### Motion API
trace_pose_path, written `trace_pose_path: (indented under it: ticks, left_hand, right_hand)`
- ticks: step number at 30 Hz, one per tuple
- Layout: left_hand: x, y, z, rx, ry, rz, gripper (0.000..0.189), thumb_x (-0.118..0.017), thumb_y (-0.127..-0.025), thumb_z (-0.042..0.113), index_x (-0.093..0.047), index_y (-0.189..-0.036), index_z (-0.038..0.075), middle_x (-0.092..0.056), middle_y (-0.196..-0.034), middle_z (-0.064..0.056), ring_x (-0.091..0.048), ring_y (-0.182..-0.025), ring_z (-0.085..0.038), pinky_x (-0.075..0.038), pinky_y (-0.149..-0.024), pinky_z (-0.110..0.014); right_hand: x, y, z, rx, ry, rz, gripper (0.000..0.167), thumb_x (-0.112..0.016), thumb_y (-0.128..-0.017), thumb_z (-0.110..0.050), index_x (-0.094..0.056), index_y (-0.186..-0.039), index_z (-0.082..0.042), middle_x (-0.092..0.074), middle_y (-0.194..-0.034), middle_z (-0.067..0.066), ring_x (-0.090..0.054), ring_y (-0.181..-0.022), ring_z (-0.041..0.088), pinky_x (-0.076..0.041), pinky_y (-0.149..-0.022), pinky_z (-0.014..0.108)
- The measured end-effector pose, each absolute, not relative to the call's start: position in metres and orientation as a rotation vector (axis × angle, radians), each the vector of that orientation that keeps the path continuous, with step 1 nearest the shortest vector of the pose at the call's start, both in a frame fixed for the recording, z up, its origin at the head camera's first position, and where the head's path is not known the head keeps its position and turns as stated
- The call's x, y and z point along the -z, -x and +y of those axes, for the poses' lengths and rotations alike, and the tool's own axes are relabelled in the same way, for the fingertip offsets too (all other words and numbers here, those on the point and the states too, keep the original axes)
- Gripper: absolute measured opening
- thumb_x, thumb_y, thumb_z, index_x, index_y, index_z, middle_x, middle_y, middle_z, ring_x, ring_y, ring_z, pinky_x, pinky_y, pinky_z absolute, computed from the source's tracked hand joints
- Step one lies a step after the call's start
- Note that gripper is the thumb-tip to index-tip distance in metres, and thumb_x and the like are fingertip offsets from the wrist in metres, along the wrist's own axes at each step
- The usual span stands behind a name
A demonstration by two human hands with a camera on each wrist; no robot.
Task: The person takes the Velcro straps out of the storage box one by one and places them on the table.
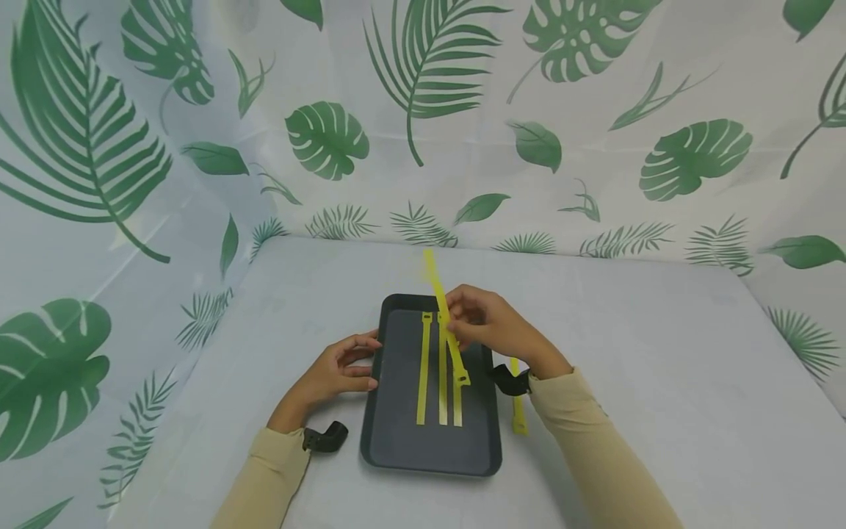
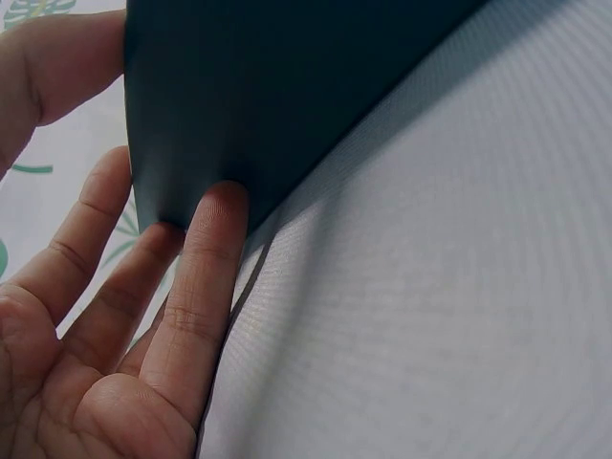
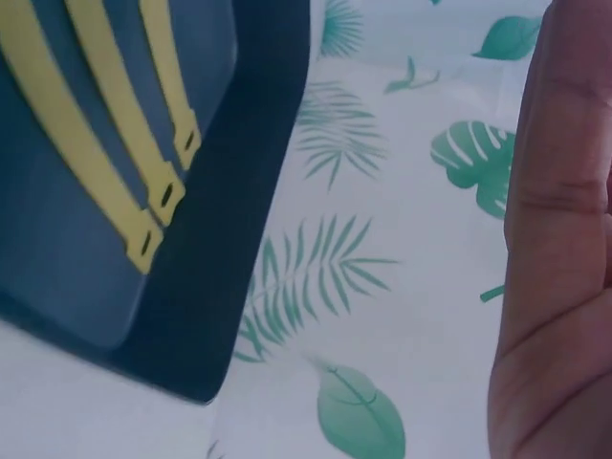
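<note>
My right hand (image 1: 492, 323) pinches a yellow slotted cable strap (image 1: 432, 272) between thumb and fingers, above a dark shallow tray (image 1: 432, 452). The strap slants, its slotted head lower and toward me. Inside the tray lie three more yellow straps (image 1: 423, 375) side by side, lengthwise, partly covered by the held one. In the right wrist view their slotted heads (image 3: 143, 244) lie near one end wall; only part of the right hand (image 3: 564, 249) shows there. My left hand (image 1: 337, 367) rests its fairly straight fingers (image 2: 215, 229) against the tray's left outer wall (image 2: 268, 86).
Another yellow strap (image 1: 519, 419) lies on the white tabletop (image 1: 661, 353) right of the tray, partly hidden by the right wrist and its black wrist camera (image 1: 512, 380). A leaf-printed cloth (image 1: 463, 176) rises behind the table and along its sides.
</note>
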State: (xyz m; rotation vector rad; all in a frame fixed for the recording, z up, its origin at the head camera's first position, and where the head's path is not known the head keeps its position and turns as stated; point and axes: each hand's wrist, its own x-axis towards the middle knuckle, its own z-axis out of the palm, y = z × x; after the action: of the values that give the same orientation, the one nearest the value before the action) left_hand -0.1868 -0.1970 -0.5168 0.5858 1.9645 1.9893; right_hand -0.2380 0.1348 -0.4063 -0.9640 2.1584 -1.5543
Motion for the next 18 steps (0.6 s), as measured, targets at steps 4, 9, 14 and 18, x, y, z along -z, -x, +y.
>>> trace_pose_path:
  ticks: [4,9,14,18]
  left_hand:
    - [0.517,0.187,-0.197,-1.99,-0.593,1.955,0.065,-0.085,-0.089,0.002,-0.051,-0.141,-0.018,-0.026,-0.17,-0.037,-0.04,-0.147,-0.058,-0.057,-0.106,-0.029]
    - [0.517,0.187,-0.196,-1.991,-0.594,1.95,0.065,-0.085,-0.089,0.002,-0.051,-0.141,-0.018,-0.026,-0.17,-0.037,-0.041,-0.146,-0.059,-0.057,-0.106,-0.03]
    - [0.516,0.186,-0.196,-1.982,-0.594,1.97,0.065,-0.085,-0.089,0.003,-0.052,-0.141,-0.018,-0.027,-0.169,-0.037,-0.041,-0.147,-0.059,-0.057,-0.106,-0.03]
    - [0.515,0.185,-0.196,-1.979,-0.602,1.98,0.065,-0.085,-0.089,0.003,-0.052,-0.14,-0.018,-0.027,-0.169,-0.038,-0.04,-0.146,-0.061,-0.057,-0.106,-0.029]
  right_hand:
    - [0.409,0.237,0.143,1.588,0.943,2.145,0.027,-0.062,-0.102,0.01,-0.054,-0.128,0.014,-0.068,-0.099,0.014,-0.068,-0.075,0.018,-0.065,-0.069,0.04]
    - [0.411,0.234,0.153,1.6,0.865,2.182,0.03,-0.061,-0.103,0.008,-0.053,-0.131,0.013,-0.069,-0.099,0.015,-0.069,-0.076,0.019,-0.066,-0.069,0.044]
    - [0.414,0.23,0.163,1.611,0.779,2.211,0.033,-0.061,-0.105,0.007,-0.051,-0.136,0.013,-0.069,-0.1,0.014,-0.07,-0.077,0.02,-0.067,-0.069,0.041]
    - [0.418,0.228,0.171,1.645,0.711,2.198,0.036,-0.061,-0.106,0.006,-0.048,-0.139,0.013,-0.068,-0.101,0.015,-0.071,-0.079,0.019,-0.067,-0.07,0.039]
